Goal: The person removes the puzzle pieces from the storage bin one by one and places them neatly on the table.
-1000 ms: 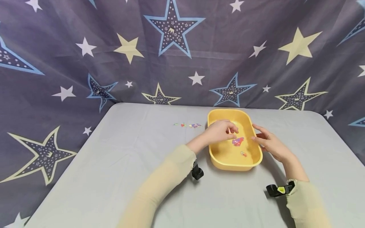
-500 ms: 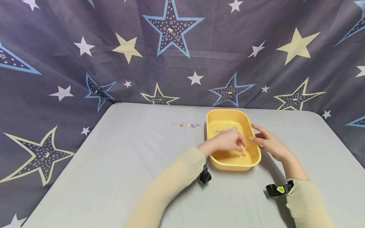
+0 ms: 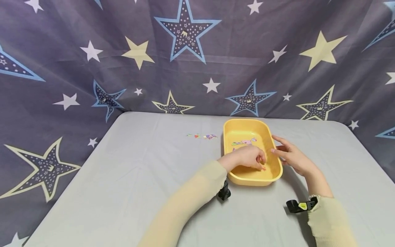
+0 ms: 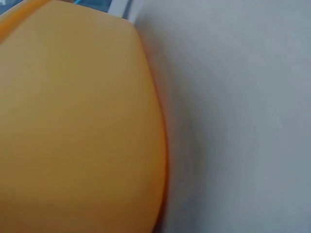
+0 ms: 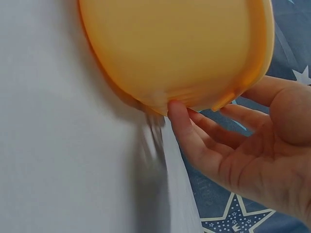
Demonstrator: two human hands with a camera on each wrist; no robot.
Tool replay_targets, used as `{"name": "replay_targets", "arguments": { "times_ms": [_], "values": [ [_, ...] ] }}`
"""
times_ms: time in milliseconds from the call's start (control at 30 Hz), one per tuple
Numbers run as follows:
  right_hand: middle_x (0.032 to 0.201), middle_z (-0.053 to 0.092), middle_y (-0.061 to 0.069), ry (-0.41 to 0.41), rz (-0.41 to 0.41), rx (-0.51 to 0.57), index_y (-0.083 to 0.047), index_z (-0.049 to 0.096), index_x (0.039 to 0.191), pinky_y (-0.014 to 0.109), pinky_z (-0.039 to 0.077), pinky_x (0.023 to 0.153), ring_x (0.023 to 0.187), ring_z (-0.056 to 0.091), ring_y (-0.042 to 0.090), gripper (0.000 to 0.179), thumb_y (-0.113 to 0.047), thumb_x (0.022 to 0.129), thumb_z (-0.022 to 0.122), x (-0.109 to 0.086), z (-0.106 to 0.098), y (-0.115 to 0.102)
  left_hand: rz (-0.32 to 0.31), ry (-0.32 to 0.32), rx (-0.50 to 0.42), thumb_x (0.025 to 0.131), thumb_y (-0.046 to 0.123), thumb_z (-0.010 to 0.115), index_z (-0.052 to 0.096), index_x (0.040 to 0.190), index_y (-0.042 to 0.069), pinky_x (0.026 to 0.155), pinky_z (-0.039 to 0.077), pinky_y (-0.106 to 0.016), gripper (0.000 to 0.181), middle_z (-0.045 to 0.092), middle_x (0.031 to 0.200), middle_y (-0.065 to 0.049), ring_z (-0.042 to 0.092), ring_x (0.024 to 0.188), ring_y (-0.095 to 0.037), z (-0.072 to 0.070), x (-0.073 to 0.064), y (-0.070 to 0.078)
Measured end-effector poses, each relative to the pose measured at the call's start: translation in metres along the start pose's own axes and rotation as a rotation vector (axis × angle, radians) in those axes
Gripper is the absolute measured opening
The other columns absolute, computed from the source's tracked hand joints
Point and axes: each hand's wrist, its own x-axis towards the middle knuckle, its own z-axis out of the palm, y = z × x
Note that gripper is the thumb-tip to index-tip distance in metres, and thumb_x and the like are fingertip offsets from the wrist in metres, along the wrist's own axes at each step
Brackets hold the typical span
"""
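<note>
A yellow plastic basin (image 3: 248,125) stands on the table, and my left hand (image 3: 248,156) reaches down inside it. The thumb and curled fingers of that hand pinch at a small flat reddish piece (image 3: 263,168) near the basin's front. Behind the hand lie flat colourful pieces (image 3: 246,142), with a bit of purple showing at the hand's left. My right hand (image 3: 293,157) grips the basin's right side, thumb at the rim and other fingers along the outer wall; the right wrist view shows its fingers at the basin (image 5: 175,43). Only the basin's outer wall (image 4: 77,116) appears in the left wrist view.
Several small colourful flat pieces (image 3: 210,136) lie in a row on the grey-covered table (image 3: 139,164), left of the basin. A dark star-patterned curtain (image 3: 197,68) hangs right behind the table. Each wrist wears a black camera (image 3: 224,191).
My left hand has moved forward-right and toward the basin's front, away from the pieces further back, and its fingertips have lowered to the small reddish piece. My right hand stays on the basin.
</note>
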Motion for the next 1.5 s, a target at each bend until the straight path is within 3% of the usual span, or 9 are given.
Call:
{"name": "replay_targets", "arguments": {
  "times_ms": [167,267,533,800,1033,1300,1500],
  "values": [
    [0.131,0.037,0.032,0.001,0.007,-0.011,-0.012,0.012,0.146,0.030,0.048,0.070,0.105,0.048,0.025,0.067,-0.028,0.093,0.049,-0.0007,0.0004,-0.0002,0.025,-0.012,0.075,0.077,0.026,0.072,0.067,0.092,0.019,0.064,0.036,-0.011,0.017,0.057,0.080,0.010,0.049,0.073,-0.002,0.0034,0.0024,0.0011],
    [0.132,0.035,0.033,-0.002,0.010,-0.003,-0.012,0.011,0.146,0.031,0.048,0.072,0.110,0.045,0.031,0.067,-0.027,0.093,0.049,-0.0011,0.0012,-0.0002,0.005,-0.019,0.081,0.078,0.026,0.071,0.067,0.089,0.020,0.065,0.036,-0.012,0.014,0.056,0.080,0.010,0.048,0.074,-0.002,0.0047,0.0025,0.0012],
    [0.132,0.035,0.032,-0.002,0.018,0.011,-0.013,0.011,0.146,0.031,0.048,0.069,0.097,0.049,0.014,0.067,-0.026,0.093,0.049,-0.0005,0.0021,-0.0011,-0.009,-0.031,0.073,0.079,0.027,0.069,0.066,0.087,0.020,0.068,0.036,-0.012,0.010,0.057,0.078,0.011,0.049,0.075,-0.001,0.0052,0.0012,0.0002],
    [0.133,0.035,0.032,0.001,0.013,0.017,-0.013,0.011,0.146,0.032,0.046,0.072,0.101,0.048,0.017,0.067,-0.027,0.093,0.049,-0.0011,0.0023,0.0014,0.021,-0.009,0.034,0.081,0.022,0.068,0.068,0.084,0.016,0.090,0.032,-0.006,0.007,0.061,0.076,0.010,0.056,0.092,0.000,0.0047,0.0013,-0.0018],
    [0.133,0.034,0.032,-0.001,0.014,0.028,-0.013,0.010,0.146,0.031,0.047,0.071,0.096,0.050,0.010,0.068,-0.028,0.093,0.049,-0.0003,0.0018,0.0014,0.010,-0.018,0.053,0.081,0.017,0.067,0.065,0.090,0.016,0.068,0.036,-0.011,0.010,0.057,0.079,0.008,0.050,0.075,-0.004,0.0024,0.0004,-0.0004],
    [0.133,0.035,0.032,-0.001,0.014,0.018,-0.014,0.010,0.146,0.031,0.047,0.073,0.106,0.049,0.024,0.067,-0.028,0.093,0.049,0.0007,0.0017,0.0001,-0.010,-0.010,0.054,0.081,0.018,0.067,0.067,0.088,0.016,0.070,0.035,-0.010,0.007,0.058,0.078,0.009,0.051,0.080,-0.002,-0.0005,-0.0022,0.0006],
    [0.134,0.033,0.033,-0.005,0.016,0.035,-0.013,0.010,0.146,0.030,0.049,0.071,0.103,0.051,0.020,0.067,-0.026,0.094,0.048,0.0000,0.0028,0.0012,-0.027,0.011,0.037,0.079,0.017,0.068,0.064,0.086,0.017,0.066,0.035,-0.010,0.008,0.057,0.077,0.009,0.049,0.073,-0.003,0.0007,-0.0031,-0.0009]
  ]
}}
